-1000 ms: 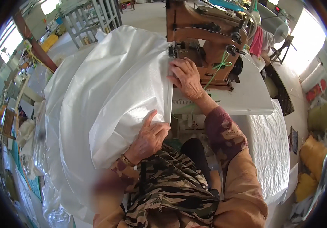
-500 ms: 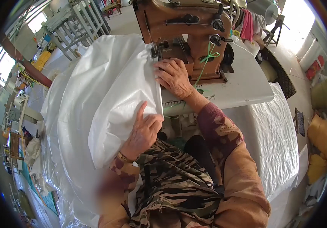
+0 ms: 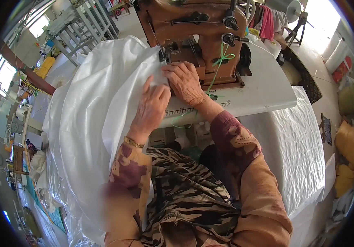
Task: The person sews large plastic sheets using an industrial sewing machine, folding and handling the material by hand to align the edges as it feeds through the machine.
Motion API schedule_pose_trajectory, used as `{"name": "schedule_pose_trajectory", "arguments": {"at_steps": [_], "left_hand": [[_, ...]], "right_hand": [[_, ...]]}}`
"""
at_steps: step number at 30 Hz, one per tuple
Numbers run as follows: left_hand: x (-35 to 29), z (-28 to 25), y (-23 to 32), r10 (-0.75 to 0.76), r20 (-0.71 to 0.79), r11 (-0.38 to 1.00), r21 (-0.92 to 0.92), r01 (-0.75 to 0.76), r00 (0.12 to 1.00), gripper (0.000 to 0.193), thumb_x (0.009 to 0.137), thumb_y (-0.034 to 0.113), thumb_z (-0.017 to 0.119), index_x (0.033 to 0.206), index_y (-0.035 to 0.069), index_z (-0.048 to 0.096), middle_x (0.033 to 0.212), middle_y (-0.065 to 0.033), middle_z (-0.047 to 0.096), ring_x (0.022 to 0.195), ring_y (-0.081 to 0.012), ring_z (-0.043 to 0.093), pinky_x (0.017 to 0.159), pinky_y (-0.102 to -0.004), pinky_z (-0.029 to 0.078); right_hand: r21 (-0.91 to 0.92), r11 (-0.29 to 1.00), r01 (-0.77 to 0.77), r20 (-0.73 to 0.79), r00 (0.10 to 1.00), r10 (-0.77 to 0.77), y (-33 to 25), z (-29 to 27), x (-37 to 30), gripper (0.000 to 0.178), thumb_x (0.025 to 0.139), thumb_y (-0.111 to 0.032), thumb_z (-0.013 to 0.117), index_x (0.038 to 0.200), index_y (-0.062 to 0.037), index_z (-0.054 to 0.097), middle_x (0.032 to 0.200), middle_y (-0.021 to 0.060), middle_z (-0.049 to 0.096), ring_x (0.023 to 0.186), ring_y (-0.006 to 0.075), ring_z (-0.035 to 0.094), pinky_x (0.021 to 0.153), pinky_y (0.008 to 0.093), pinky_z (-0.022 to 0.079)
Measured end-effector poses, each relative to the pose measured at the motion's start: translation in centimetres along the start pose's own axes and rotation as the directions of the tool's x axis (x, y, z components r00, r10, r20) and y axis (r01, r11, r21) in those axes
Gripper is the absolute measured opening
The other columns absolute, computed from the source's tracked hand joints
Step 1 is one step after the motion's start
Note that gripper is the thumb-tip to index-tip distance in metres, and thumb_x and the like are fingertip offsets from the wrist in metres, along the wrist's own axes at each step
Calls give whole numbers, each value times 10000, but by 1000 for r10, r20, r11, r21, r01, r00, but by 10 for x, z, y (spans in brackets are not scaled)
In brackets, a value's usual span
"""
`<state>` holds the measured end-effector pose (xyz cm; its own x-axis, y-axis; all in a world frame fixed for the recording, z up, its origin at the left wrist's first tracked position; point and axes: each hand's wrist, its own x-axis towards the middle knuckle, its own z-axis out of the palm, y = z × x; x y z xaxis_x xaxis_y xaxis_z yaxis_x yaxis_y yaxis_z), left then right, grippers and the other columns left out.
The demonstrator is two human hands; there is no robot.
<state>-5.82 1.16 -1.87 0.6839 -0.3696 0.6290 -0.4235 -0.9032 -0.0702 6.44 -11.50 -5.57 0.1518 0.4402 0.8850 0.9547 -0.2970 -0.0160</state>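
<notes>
A large white plastic-like sheet (image 3: 88,107) is draped over the left of the sewing machine table and hangs down beside my lap. Its right edge runs up to the needle area of a brown sewing machine (image 3: 212,53). My left hand (image 3: 150,109) pinches this edge with curled fingers, its index finger stretched forward along the sheet. Just ahead and to the right, my right hand (image 3: 185,84) has its bent fingers on the same edge, close in front of the presser foot (image 3: 163,55). The fingertips of both hands are partly hidden.
A green ribbon (image 3: 222,59) hangs from the machine's knobs across the pale tabletop (image 3: 259,88). More white sheeting (image 3: 294,152) hangs off the table on the right. A grey metal frame (image 3: 84,31) stands far left; yellow-orange bundles (image 3: 345,144) lie at far right.
My left hand has moved forward with the sheet's edge, close up to my right hand. The sheet has advanced toward the machine. My right hand has shifted slightly forward and left in view.
</notes>
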Motion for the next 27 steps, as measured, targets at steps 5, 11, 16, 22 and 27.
{"name": "schedule_pose_trajectory", "arguments": {"at_steps": [5, 11, 16, 22, 27], "left_hand": [[19, 8, -8, -52, 24, 993, 108, 49, 998, 134, 825, -36, 510, 949, -11, 554, 900, -104, 550, 892, -291, 593, 1123, -471, 348], [20, 17, -1, -78, -164, 991, 95, 94, 983, 103, 832, -26, 530, 928, 4, 554, 934, -115, 557, 909, -304, 575, 981, -446, 433], [3, 25, 17, -418, -177, 903, 30, 429, 891, 94, 853, 38, 591, 913, 34, 519, 899, -130, 578, 818, -341, 580, 750, -450, 422], [-29, 26, 35, -483, -174, 869, 30, 494, 858, 166, 778, 8, 630, 889, 56, 517, 808, -118, 582, 800, -330, 590, 732, -417, 413], [-45, 25, 46, -390, -245, 901, 95, 423, 888, 240, 754, -16, 626, 984, 39, 590, 791, -97, 552, 746, -304, 576, 714, -405, 438]], "right_hand": [[-3, 999, -34, -6, 999, 34, -4, 1, 2, 293, 814, -132, 635, 1101, -100, 584, 1166, 20, 609, 1124, 218, 549, 995, 400, 376], [14, 997, -70, -19, 997, 70, -3, 3, 2, 286, 823, -135, 624, 1105, -91, 596, 1163, 20, 610, 1112, 216, 546, 984, 397, 375], [14, 999, -36, 3, 999, 36, 1, 3, -2, 304, 795, -116, 634, 1098, -115, 601, 1202, 12, 611, 1111, 217, 547, 975, 393, 376], [31, 999, -18, 7, 1000, 18, 2, 2, -2, 340, 770, -85, 660, 1103, -116, 598, 1216, 12, 610, 1128, 224, 545, 968, 410, 380], [57, 998, -33, 17, 999, 32, 1, -2, -3, 330, 773, -62, 664, 1093, -110, 601, 1230, 11, 619, 1144, 238, 556, 967, 408, 382]]}}
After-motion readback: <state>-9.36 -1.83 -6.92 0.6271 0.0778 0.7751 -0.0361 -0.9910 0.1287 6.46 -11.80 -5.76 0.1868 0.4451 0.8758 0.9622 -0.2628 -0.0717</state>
